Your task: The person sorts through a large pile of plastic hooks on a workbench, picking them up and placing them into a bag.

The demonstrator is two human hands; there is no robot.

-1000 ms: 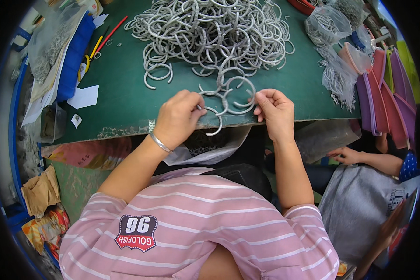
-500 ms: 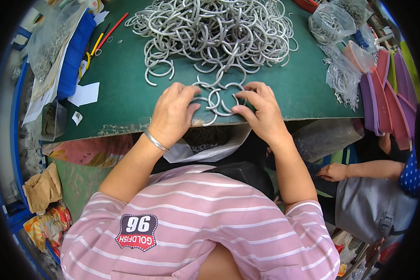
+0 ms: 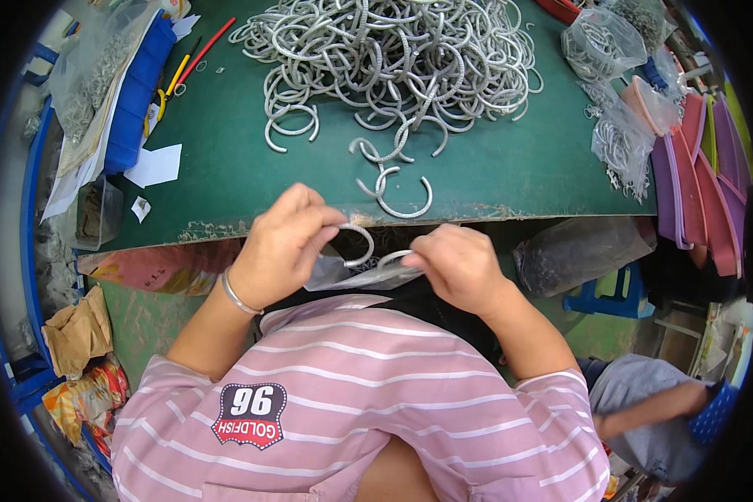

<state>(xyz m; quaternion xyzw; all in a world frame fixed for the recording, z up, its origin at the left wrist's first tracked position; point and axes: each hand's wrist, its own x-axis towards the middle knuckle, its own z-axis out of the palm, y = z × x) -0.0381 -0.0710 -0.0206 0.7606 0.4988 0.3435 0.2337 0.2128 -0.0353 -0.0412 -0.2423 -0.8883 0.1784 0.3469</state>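
Note:
Between the finger and thumb of my left hand [image 3: 283, 244] is a silvery C-shaped bangle [image 3: 369, 240], its curve pointing right. My right hand [image 3: 462, 268] pinches the end of another C-shaped bangle [image 3: 393, 256]; part of it is hidden by the fingers. Both hands are just in front of the table's front edge, above an open pale bag [image 3: 330, 276] with dark metal pieces inside. Beyond them on the green table, several loose bangles [image 3: 427, 202] lie partly overlapping. Farther back rises a large tangled pile of bangles [image 3: 385, 63].
Yellow- and red-handled pliers [image 3: 172, 81] lie at the left, near a blue bin [image 3: 134, 109] and white paper [image 3: 155, 166]. Clear bags of metal parts [image 3: 598, 46] and pink and purple trays [image 3: 699, 167] stand right. A co-worker's arm [image 3: 657, 410] shows at lower right.
My hands have come back from the tabletop to in front of its edge, each with a bangle. Other bangles stay on the table. The co-worker at right has shifted lower, uncovering a blue stool.

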